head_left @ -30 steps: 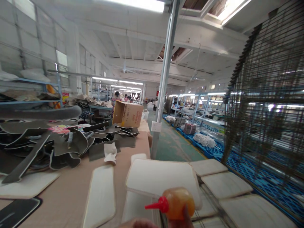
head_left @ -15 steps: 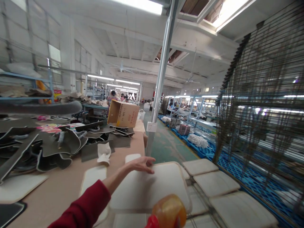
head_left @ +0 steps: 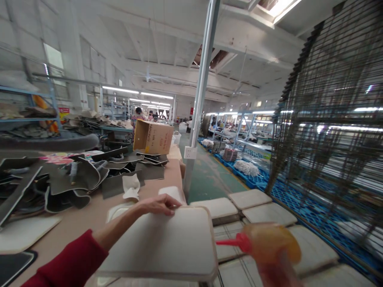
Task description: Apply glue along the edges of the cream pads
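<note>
My left hand, at the end of a red sleeve, pinches the far edge of a white rounded-corner panel. That panel lies tilted in front of me, with a tan rim along its edge. To its right, my right hand is wrapped round a squeeze bottle of amber liquid, both smeared by motion. The bottle lies on its side, its red nozzle pointing left near the panel's right edge. Whether the tip touches the panel I cannot tell.
More white panels lie on a rack at the right, beside a tall wire rack. Dark cut pieces are heaped on the brown-topped table at left, near a cardboard box. A metal post stands ahead.
The panel has shifted left along with my left hand, whose fingers now grip its far edge. The bottle has swung right and up, bringing its nozzle and my right hand into view.
</note>
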The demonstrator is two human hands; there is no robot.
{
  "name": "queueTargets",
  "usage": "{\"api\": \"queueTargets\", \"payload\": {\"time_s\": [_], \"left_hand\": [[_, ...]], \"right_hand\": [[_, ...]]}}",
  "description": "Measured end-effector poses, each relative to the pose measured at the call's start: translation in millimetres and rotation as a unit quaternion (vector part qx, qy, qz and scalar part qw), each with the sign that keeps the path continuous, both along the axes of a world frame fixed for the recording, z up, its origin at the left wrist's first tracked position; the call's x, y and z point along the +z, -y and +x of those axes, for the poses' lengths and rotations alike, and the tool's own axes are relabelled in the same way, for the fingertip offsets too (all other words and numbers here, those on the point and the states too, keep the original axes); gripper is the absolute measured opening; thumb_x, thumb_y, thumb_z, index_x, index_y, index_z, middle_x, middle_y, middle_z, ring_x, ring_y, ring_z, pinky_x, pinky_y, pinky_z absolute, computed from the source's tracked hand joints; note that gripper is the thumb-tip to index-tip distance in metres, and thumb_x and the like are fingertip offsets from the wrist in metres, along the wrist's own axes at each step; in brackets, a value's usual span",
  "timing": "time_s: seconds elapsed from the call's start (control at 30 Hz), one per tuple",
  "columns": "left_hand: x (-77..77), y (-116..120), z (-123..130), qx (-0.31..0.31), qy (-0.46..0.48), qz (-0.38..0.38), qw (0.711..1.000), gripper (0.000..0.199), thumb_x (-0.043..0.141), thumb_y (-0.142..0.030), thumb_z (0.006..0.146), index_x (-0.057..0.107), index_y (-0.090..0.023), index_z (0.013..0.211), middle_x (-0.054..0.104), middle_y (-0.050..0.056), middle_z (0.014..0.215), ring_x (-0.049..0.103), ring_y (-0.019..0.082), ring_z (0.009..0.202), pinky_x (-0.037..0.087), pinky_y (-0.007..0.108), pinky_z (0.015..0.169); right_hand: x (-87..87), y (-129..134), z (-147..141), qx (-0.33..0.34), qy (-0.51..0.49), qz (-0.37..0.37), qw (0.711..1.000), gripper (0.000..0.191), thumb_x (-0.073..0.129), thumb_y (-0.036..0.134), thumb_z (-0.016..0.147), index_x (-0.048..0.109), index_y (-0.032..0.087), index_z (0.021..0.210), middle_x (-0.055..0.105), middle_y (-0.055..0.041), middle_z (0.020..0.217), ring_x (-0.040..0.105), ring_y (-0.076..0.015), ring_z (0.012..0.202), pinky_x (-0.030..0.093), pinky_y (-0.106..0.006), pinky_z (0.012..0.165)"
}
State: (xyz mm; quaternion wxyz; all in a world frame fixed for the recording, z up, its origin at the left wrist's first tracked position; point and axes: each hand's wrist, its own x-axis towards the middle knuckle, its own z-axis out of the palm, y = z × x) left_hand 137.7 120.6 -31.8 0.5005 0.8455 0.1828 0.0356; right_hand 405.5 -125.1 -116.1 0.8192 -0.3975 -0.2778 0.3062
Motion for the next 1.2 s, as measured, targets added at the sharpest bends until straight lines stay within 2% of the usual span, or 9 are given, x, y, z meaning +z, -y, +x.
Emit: {"api": "queueTargets", "payload": {"time_s": [0.07,0.1,0.2,0.3,0.47,0.73,0.9,1.07,1.2], "left_hand": [[5.7,5,-6,-0.021,-0.021,-0.013,0.999,0.042,0.064,-0.036,0.067,0.069,-0.013,0.102,0.042,-0.004,0.062,0.032,0.009,0.06,0.02,0.021,0.053],[8.5,7,-9,-0.031,-0.029,-0.018,0.999,0.041,0.065,-0.036,0.067,0.07,-0.014,0.101,0.043,-0.004,0.062,0.032,0.009,0.06,0.022,0.021,0.053],[16.1,11,-15,-0.053,-0.049,-0.022,0.997,0.038,0.065,-0.035,0.067,0.071,-0.016,0.099,0.049,-0.003,0.064,0.036,0.01,0.062,0.026,0.02,0.055],[21.5,13,-19,-0.039,-0.066,-0.013,0.997,0.038,0.068,-0.034,0.065,0.072,-0.019,0.099,0.057,-0.002,0.071,0.043,0.012,0.068,0.032,0.019,0.059],[25.7,14,-25,-0.036,-0.072,-0.041,0.996,0.039,0.069,-0.035,0.064,0.072,-0.02,0.1,0.062,-0.002,0.075,0.05,0.014,0.073,0.038,0.019,0.066],[30.5,13,-27,-0.046,-0.08,-0.073,0.993,0.034,0.067,-0.032,0.066,0.073,-0.019,0.096,0.061,-0.001,0.072,0.049,0.015,0.069,0.037,0.02,0.064],[35.4,13,-25,-0.06,-0.098,-0.074,0.991,0.032,0.066,-0.031,0.066,0.073,-0.019,0.095,0.062,-0.001,0.071,0.049,0.015,0.07,0.036,0.02,0.062],[31.2,11,-21,-0.045,-0.103,-0.11,0.988,0.035,0.069,-0.032,0.062,0.074,-0.019,0.095,0.063,-0.001,0.069,0.052,0.017,0.068,0.038,0.022,0.062],[27.2,8,-19,-0.041,-0.106,-0.121,0.986,0.039,0.07,-0.032,0.062,0.073,-0.02,0.099,0.067,-0.001,0.079,0.054,0.016,0.073,0.038,0.02,0.063]], "right_hand": [[18.2,-6,8,-0.09,-0.086,0.013,0.992,0.033,0.076,0.042,0.065,0.067,0.026,0.092,0.069,0.0003,0.085,0.064,-0.0187,0.079,0.054,-0.026,0.068],[27.1,-10,9,-0.099,-0.089,0.017,0.991,0.04,0.08,0.039,0.061,0.066,0.026,0.097,0.069,0.0005,0.091,0.064,-0.0175,0.08,0.054,-0.024,0.071],[47.7,-18,8,-0.09,-0.065,0.035,0.993,0.062,0.085,0.031,0.052,0.062,0.028,0.109,0.067,0.0022,0.103,0.063,-0.0132,0.08,0.049,-0.019,0.08],[55.3,-22,5,-0.07,-0.06,0.028,0.995,0.073,0.089,0.03,0.044,0.061,0.028,0.111,0.068,0.0015,0.096,0.063,-0.0127,0.071,0.05,-0.021,0.078],[48.2,-24,3,-0.047,-0.045,0.007,0.998,0.069,0.089,0.03,0.042,0.064,0.024,0.106,0.069,-0.002,0.081,0.063,-0.0152,0.066,0.053,-0.022,0.07],[33.8,-18,2,-0.035,0.003,0.027,0.999,0.06,0.082,0.025,0.057,0.06,0.025,0.112,0.068,-0.0025,0.092,0.064,-0.016,0.079,0.052,-0.023,0.074],[37.9,-12,-7,-0.031,0.002,0.018,0.999,0.066,0.085,0.028,0.051,0.06,0.027,0.112,0.067,-0.0007,0.096,0.063,-0.0162,0.081,0.052,-0.023,0.074],[37.0,-6,-15,-0.068,-0.007,0.009,0.998,0.052,0.085,0.032,0.053,0.064,0.032,0.101,0.065,0.0043,0.098,0.06,-0.0135,0.087,0.049,-0.015,0.072],[32.4,-2,-9,-0.064,0.045,-0.011,0.997,0.063,0.086,0.033,0.05,0.062,0.029,0.108,0.065,0.0007,0.101,0.06,-0.0176,0.09,0.051,-0.019,0.073]]}}
